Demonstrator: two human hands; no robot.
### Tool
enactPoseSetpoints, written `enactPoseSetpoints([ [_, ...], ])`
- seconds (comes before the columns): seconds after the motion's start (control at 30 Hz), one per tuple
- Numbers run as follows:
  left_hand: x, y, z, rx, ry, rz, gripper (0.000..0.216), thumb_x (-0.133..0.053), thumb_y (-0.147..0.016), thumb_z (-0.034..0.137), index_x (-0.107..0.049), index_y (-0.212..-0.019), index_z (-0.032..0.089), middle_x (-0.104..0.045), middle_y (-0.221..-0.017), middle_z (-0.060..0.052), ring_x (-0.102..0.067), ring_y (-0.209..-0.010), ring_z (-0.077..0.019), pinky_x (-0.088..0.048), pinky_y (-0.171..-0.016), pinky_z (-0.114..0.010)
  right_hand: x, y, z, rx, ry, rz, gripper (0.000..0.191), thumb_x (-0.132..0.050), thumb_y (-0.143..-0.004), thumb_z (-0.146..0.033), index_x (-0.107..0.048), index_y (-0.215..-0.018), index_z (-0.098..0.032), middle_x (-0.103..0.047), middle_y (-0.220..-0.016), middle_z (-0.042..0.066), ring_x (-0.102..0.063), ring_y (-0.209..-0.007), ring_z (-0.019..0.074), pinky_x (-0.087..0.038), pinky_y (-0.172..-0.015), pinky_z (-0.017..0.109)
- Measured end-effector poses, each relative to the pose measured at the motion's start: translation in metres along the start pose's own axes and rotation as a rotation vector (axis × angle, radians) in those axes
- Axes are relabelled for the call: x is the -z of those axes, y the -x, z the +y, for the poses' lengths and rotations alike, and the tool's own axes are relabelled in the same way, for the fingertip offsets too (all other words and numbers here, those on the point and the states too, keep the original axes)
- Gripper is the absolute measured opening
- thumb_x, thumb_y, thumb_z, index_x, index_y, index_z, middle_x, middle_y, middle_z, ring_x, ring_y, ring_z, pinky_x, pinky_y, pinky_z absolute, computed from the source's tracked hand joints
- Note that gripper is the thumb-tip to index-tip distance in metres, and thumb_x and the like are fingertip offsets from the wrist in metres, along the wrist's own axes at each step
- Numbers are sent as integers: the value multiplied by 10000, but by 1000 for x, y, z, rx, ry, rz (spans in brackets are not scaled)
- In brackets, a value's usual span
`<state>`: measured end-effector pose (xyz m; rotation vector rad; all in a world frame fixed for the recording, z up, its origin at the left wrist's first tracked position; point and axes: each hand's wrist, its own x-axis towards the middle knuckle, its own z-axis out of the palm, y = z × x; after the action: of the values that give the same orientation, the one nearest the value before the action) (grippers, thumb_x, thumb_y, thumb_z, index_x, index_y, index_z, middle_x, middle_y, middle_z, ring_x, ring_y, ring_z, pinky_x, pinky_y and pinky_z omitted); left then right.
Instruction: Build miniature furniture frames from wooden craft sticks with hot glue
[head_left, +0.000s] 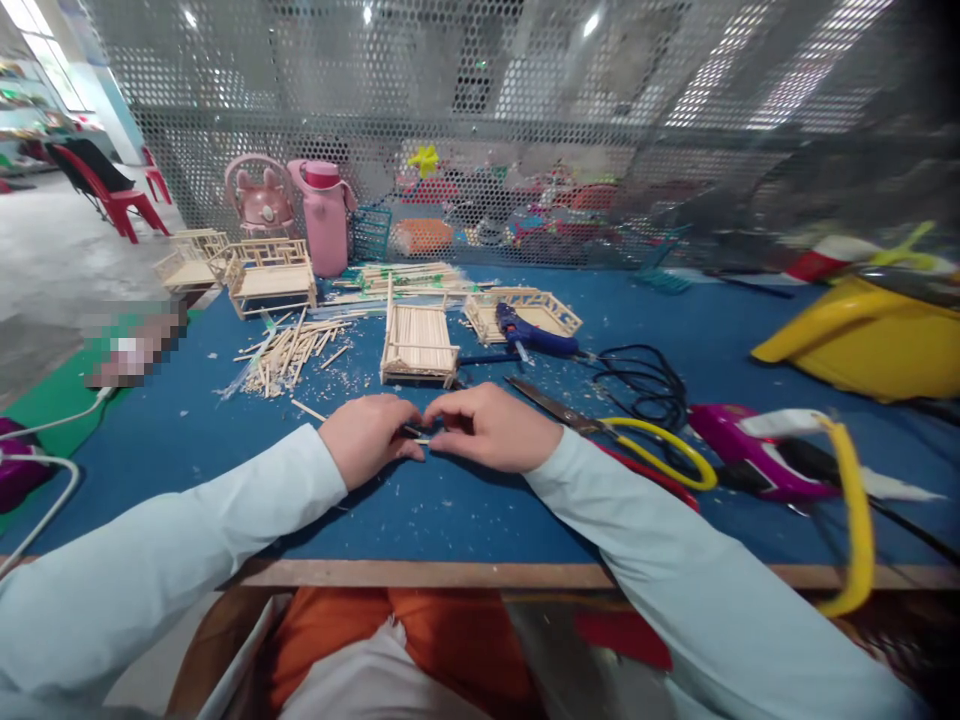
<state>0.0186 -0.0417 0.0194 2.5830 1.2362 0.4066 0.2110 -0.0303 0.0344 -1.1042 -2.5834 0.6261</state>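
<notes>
Basically, both hands were at a thin stick (421, 441), midway along the blue tabletop (450, 515) and nearer its front edge. Stick: pale, bare-wood colour, straight as far as visible; fingers hid most of it. Left hand (371, 440) and right hand (491, 428): thumbs and fingers curled to narrow gaps, tips almost meeting at the stick. Couldn't tell which hand actually gripped it.

Just beyond, toward the back edge, stood a small stick frame (420, 340): same pale sticks, laid side by side as a flat deck, one taller post on its left. Loose stick pile (292, 355) lay toward the left edge. Blue glue gun (544, 338) and scissors (559, 407) sat on the right-edge side.
</notes>
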Motion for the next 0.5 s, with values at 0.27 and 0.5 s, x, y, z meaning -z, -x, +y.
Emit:
enactPoseSetpoints([
  [0.27,9,-2,-25,99,-80,6,182,-548,-846,244,-689,-942,181,-618,-898,-81,-596,-864,-212,-460,-789,-326,-18,-9,-5,-50,102,46,156,-591,-813,-254,-726,-842,-182,-715,-822,52,-615,-732,143,-390,-672,240],
  [0.5,14,7,-29,252,-351,-14,216,-525,-816,266,-695,-736,158,-634,-815,-98,-611,-793,-225,-471,-732,-323,-16,-6,-5,23,71,55,140,-570,-794,-176,-706,-824,-183,-692,-787,33,-595,-699,126,-397,-670,236],
])
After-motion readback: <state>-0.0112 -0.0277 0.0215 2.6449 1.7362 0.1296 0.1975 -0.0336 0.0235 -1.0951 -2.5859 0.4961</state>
